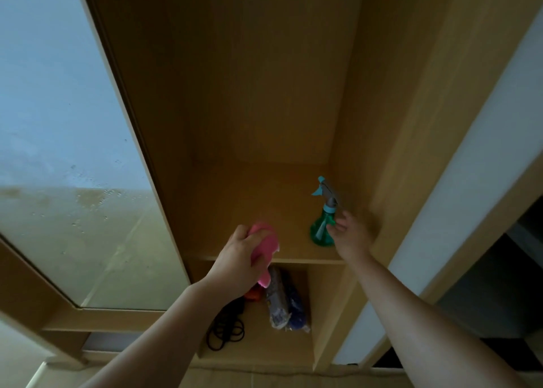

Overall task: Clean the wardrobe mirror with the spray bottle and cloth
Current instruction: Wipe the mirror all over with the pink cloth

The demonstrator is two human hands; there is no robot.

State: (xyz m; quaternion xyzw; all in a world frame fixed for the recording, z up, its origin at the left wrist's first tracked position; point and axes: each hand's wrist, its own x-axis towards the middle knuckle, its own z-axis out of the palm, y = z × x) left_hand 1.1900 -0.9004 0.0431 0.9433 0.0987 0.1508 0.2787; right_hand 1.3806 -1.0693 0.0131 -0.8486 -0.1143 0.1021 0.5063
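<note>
A green spray bottle with a teal and grey trigger head stands upright on the wooden wardrobe shelf, at its right side. My right hand is at the bottle's right flank, its fingertips touching the green body just below the neck. My left hand grips a bunched pink cloth over the shelf's front edge. The wardrobe mirror fills the door on the left; its glass looks smeared and spotted.
Below the shelf, a lower compartment holds a coil of black cable, a wrapped packet, a blue item and something orange. A wooden side panel rises on the right, with a white panel beyond it.
</note>
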